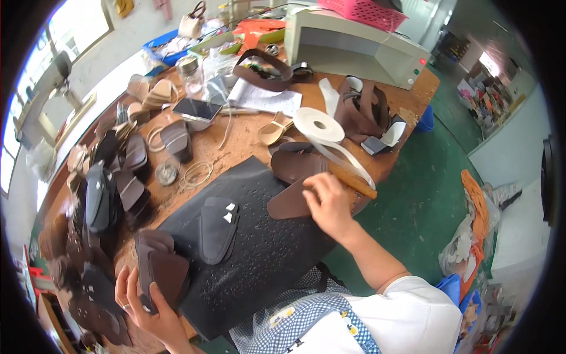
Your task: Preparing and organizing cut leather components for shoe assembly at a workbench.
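My left hand [147,312] is closed round the edge of a stack of dark brown leather pieces [168,274] at the near left of the table. My right hand [330,203] grips the right end of a single flat brown leather piece [289,200] with thumb and fingers. Just beyond it lies another group of brown pieces [295,165]. A black mat [259,265] dotted with small specks spreads between my hands. On it rests a black rounded piece [217,236] with two small white scraps on top.
A wooden stick [354,182] lies right of my right hand, near a roll of white tape [318,125]. Stacks of shaped pieces [132,192] line the left side. A phone [197,110], paper [265,97] and grey box [354,53] are farther back.
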The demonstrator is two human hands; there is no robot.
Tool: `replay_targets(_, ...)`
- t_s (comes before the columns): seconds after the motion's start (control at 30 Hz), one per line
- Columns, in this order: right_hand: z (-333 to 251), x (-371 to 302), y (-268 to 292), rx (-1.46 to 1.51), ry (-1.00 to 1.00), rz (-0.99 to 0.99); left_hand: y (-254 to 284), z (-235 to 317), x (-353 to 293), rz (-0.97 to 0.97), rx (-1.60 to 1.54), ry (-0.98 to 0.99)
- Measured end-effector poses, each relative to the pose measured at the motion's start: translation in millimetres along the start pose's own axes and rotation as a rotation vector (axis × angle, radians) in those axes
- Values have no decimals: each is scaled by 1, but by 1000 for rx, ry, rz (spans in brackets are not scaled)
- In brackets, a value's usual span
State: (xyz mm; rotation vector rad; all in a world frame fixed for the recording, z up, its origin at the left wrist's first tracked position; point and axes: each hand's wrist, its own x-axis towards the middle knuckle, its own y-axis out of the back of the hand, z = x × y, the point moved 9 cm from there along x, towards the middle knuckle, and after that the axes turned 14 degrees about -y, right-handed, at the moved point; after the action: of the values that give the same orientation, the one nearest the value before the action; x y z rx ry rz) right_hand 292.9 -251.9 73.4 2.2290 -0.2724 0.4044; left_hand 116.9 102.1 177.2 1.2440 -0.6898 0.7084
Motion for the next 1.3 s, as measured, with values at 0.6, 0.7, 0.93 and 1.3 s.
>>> replay_targets(0.6, 8, -8, -10, -172, 79, -21, 54, 90, 47, -48, -1781, 68)
replay_targets(0.7, 9, -9, -7, -201, 122, 17, 57, 110, 57, 88, -1502, 229)
replay_targets(0.93, 13, -5, -9, -143, 50, -30, 60, 110, 63, -39, -1585, 127)
replay_targets(1.3, 10, 5, -12, -229, 161, -200, -49, 100, 39, -403, -1189, 143)
